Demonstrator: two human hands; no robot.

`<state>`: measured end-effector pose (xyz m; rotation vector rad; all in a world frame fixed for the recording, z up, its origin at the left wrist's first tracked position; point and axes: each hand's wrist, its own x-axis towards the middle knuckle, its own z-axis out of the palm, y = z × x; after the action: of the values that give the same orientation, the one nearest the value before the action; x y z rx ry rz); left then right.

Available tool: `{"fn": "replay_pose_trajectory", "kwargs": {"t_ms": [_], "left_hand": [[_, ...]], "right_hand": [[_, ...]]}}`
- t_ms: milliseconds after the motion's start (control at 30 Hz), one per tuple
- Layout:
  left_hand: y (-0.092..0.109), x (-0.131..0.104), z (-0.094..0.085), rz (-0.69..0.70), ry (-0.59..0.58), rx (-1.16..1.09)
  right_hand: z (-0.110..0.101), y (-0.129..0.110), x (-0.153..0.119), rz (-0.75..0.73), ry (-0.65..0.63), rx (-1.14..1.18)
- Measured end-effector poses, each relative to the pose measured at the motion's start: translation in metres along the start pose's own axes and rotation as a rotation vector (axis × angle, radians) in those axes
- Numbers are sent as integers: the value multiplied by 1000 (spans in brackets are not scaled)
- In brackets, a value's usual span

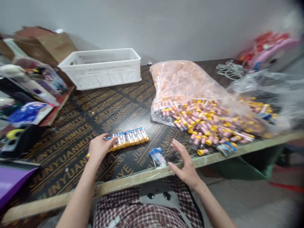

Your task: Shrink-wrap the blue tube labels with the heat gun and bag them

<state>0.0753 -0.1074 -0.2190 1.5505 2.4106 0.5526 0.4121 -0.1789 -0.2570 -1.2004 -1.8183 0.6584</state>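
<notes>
A row of small tubes (130, 137) with blue-and-white labels and yellow ends lies side by side on the dark printed board. My left hand (100, 147) covers the row's left end, its fingers curled down onto the tubes there; a bit of yellow shows past its outer edge. My right hand (185, 164) hovers by the front edge, thumb and fingers apart, holding nothing. Just left of it lies a small blue-and-clear packet (157, 157). Beyond it, many clear tubes with pink contents and yellow caps (205, 126) spill from a large translucent bag (182, 76).
A white plastic basket (106, 74) stands at the back by the wall. Boxes and packets crowd the left, with a purple item (14, 180) in front. White cord (230, 69) and clear plastic (268, 85) lie at right. Another small packet (226, 148) rests near the taped front edge.
</notes>
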Motion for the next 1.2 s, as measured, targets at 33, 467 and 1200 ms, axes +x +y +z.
{"fn": "replay_pose_trajectory", "kwargs": {"t_ms": [33,467,1200], "left_hand": [[5,-4,0,-14,63,4],[82,-97,85,388,-354,-305],[85,-100,70,-246,-551,-1300]], "right_hand": [[-4,5,2,-10,23,-117],[-67,85,28,297,253,-961],[2,-27,-5,150,224,179]]}}
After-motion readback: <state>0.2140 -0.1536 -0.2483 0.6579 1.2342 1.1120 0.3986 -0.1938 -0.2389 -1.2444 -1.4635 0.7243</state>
